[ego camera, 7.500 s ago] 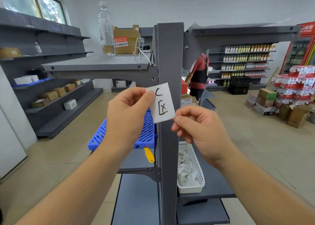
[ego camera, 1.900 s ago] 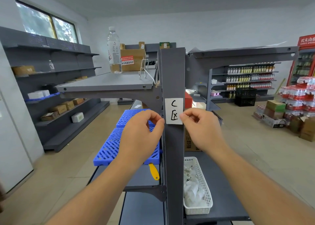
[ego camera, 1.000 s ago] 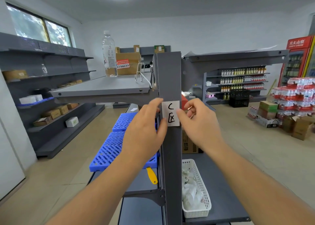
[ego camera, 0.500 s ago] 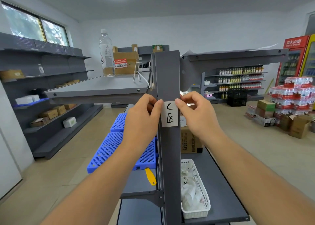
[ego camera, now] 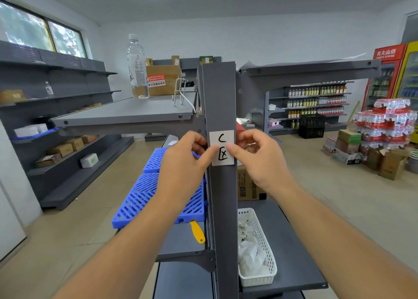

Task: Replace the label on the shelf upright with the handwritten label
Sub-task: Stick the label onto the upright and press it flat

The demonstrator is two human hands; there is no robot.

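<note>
A white handwritten label (ego camera: 222, 140) with black marks lies flat on the front face of the grey shelf upright (ego camera: 220, 95), at about chest height. My left hand (ego camera: 181, 167) reaches around the upright's left edge, its thumb pressing the label's lower left part. My right hand (ego camera: 260, 160) curls around the right edge, its thumb tip pressing the label's right middle. Both hands' fingers are hidden behind the upright. No other label shows on the upright.
A white basket (ego camera: 267, 242) of crumpled paper sits on the lower right shelf, a cardboard box (ego camera: 246, 185) behind it. Blue plastic pallets (ego camera: 144, 199) and a yellow scraper (ego camera: 197, 232) lie lower left. A water bottle (ego camera: 136, 68) stands on the upper left shelf.
The label went from being held in the air to lying on the upright. Both thumbs slid down from its top corners to its middle and lower part.
</note>
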